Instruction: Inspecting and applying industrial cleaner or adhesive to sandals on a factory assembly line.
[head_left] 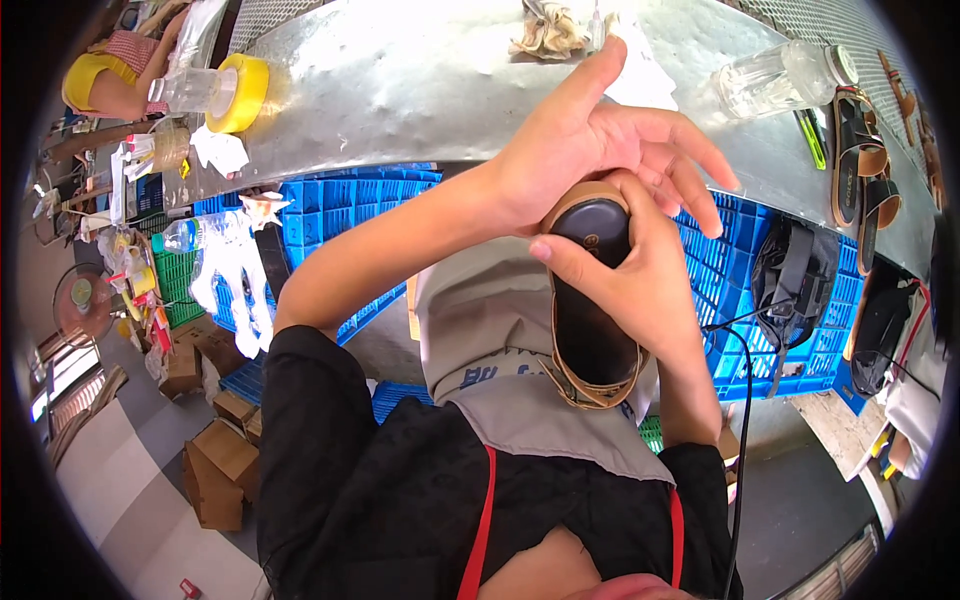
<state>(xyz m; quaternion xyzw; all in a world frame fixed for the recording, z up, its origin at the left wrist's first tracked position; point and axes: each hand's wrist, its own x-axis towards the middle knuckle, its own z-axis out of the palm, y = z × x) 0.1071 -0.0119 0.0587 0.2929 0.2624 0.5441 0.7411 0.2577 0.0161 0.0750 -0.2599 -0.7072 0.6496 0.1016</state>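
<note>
Upright in front of my apron sits a sandal [590, 325] with a black footbed and a tan edge. My right hand [650, 285] is closed round its upper end, with the thumb lying across the footbed. Just beyond that end is my left hand [585, 140], palm turned up, thumb and fingers spread. It rests against or very near the sandal's rim; whether they touch I cannot tell. The sandal's straps are mostly hidden behind the footbed, with tan bands showing at the lower end.
A metal workbench [350, 90] holds a crumpled cloth [548, 32], a clear bottle [775, 80], a yellow tape roll [240, 92], a green cutter [811, 138] and more sandals [855, 170]. Blue crates [715, 260] stand below. Cardboard boxes [220, 465] lie left; another person [110, 80] is far left.
</note>
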